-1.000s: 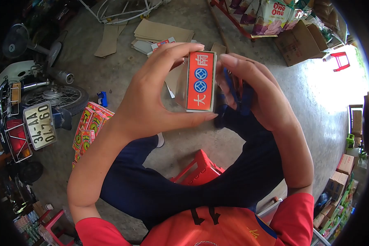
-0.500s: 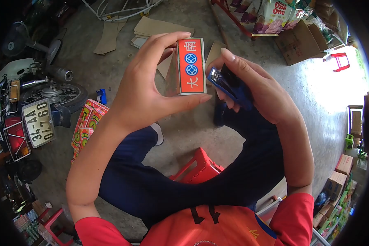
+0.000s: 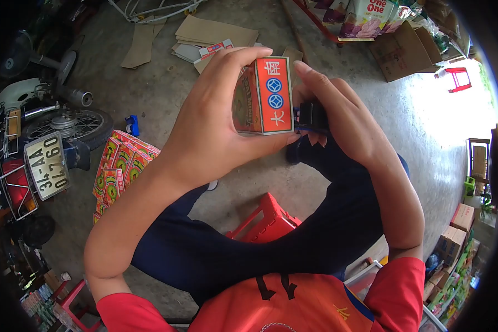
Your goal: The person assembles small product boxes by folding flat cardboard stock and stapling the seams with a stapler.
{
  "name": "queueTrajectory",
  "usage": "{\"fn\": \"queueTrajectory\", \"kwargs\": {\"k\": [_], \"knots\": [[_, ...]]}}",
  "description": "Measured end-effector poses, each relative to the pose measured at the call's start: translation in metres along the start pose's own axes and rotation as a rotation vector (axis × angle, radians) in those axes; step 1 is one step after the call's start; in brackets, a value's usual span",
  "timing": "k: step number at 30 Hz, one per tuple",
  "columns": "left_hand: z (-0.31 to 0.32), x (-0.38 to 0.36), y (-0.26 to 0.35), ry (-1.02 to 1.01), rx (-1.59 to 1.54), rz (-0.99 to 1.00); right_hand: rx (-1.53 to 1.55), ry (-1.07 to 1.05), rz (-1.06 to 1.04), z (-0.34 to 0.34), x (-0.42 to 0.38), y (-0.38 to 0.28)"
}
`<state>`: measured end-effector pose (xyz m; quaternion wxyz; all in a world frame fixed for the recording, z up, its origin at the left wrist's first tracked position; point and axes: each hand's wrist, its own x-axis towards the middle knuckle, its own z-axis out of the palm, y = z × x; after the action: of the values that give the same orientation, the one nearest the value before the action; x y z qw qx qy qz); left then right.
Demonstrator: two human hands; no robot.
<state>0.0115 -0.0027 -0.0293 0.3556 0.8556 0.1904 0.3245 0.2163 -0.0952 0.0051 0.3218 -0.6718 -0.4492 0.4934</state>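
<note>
A small box [image 3: 275, 95] with a red end panel, blue coin symbols and white characters is gripped in my left hand [image 3: 207, 119], its thumb along the bottom edge and fingers over the top. My right hand [image 3: 343, 110] is closed around a dark blue and black stapler [image 3: 312, 118]. The stapler's front end meets the right edge of the box, partly hidden by the fingers. A stack of red and green boxes [image 3: 119, 171] lies on the floor to the left, near a small blue object [image 3: 132, 125].
A red stool [image 3: 266, 218] stands between my legs. Cardboard sheets [image 3: 216, 32] lie on the floor ahead. To the left is a motorbike [image 3: 47, 166]; an open carton [image 3: 406, 52] sits at the upper right, with shelves of goods at the lower right.
The box has moved a little right and turned, showing more of its side. The stapler has turned and come up against the box's right edge. A red-and-white piece now shows behind my left hand.
</note>
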Motion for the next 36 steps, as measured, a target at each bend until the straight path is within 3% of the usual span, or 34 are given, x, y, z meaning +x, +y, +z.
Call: {"fn": "queueTrajectory", "kwargs": {"k": [8, 12, 16, 21, 25, 29, 32, 36], "knots": [[0.007, -0.003, 0.007, 0.026, -0.027, -0.072, -0.124, 0.010, -0.022, -0.001, -0.002, -0.004], [0.008, -0.003, 0.009, 0.020, 0.046, -0.075, -0.333, 0.013, -0.210, -0.003, -0.001, 0.011], [0.009, -0.003, 0.011, 0.016, 0.081, -0.075, -0.390, 0.053, -0.177, 0.001, -0.001, 0.006], [0.010, -0.004, 0.009, 0.014, 0.073, -0.071, -0.506, 0.103, -0.393, 0.001, 0.004, 0.024], [0.002, -0.003, 0.008, -0.027, 0.043, -0.040, -0.456, 0.103, -0.318, 0.000, 0.003, 0.022], [-0.007, -0.001, 0.003, -0.074, -0.029, -0.010, -0.317, 0.101, -0.050, 0.003, -0.002, -0.003], [-0.006, -0.002, 0.003, -0.071, -0.026, -0.024, -0.242, 0.175, -0.195, 0.005, 0.002, 0.011], [-0.004, -0.002, 0.004, -0.059, -0.023, -0.036, -0.350, 0.119, -0.122, 0.001, 0.001, 0.005]]}}
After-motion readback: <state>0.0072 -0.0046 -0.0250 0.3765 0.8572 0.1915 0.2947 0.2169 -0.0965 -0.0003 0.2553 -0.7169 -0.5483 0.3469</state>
